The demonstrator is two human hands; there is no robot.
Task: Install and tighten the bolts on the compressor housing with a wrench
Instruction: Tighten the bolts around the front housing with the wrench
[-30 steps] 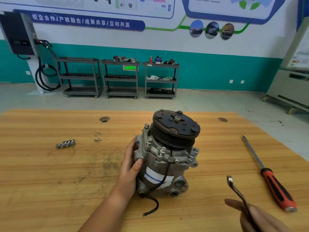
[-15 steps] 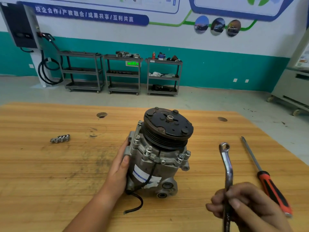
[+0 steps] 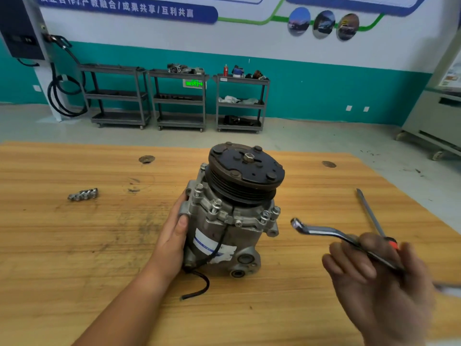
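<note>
A grey compressor (image 3: pixel 224 226) with a black pulley on top stands in the middle of the wooden table (image 3: pixel 74 245). Several bolts (image 3: pixel 216 204) stick up around its housing flange. My left hand (image 3: pixel 174 236) grips the compressor's left side, thumb on the front. My right hand (image 3: pixel 374 275), blurred, holds a silver ring wrench (image 3: pixel 321 232) to the right of the compressor. The wrench lies nearly level, its ring end pointing left towards the housing and a short way off it. A black cable (image 3: pixel 199 288) trails from the compressor's base.
A red-handled screwdriver (image 3: pixel 369 213) lies on the table at the right, partly behind my right hand. A small cluster of metal parts (image 3: pixel 83 194) sits at the left. Three tool carts (image 3: pixel 178 98) stand against the far wall.
My right hand has swung the wrench from upright to nearly level, ring end now pointing at the compressor. My left hand keeps its hold on the housing.
</note>
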